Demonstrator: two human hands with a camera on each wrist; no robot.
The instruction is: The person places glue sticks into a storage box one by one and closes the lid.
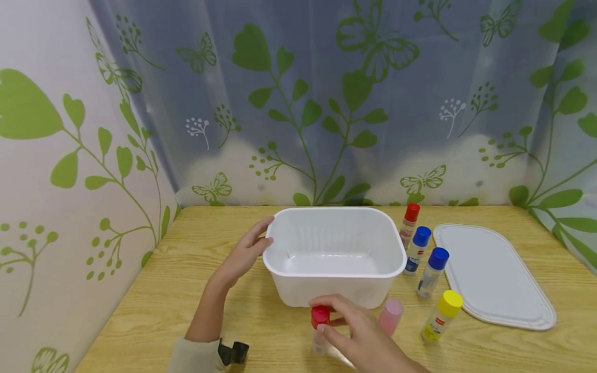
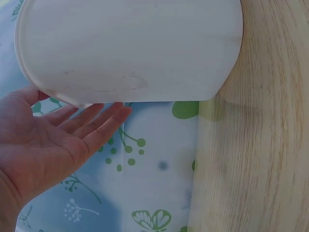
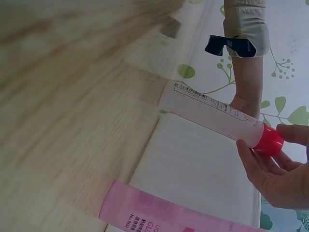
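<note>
My left hand (image 1: 244, 256) is at the left rim of a white plastic tub (image 1: 333, 290), its thumb over the edge and its fingers along the outside. The left wrist view shows those fingers (image 2: 94, 125) stretched out past the tub's end. In front of the tub, my right hand (image 1: 364, 331) pinches the red cap (image 3: 270, 141) of a clear glue bottle (image 3: 212, 113) between thumb and fingers. That bottle is upright, its base close over or on the table. Right beside this hand is a pink liquid glue bottle (image 1: 391, 316), partly covered by it.
Right of the tub stand a red-capped bottle (image 1: 408, 225), two blue-capped bottles (image 1: 415, 254) and a yellow-capped bottle (image 1: 438, 321). A white lid (image 1: 494, 274) lies flat farther right on the wooden table (image 1: 154, 305). A patterned curtain (image 1: 298, 129) hangs behind the table.
</note>
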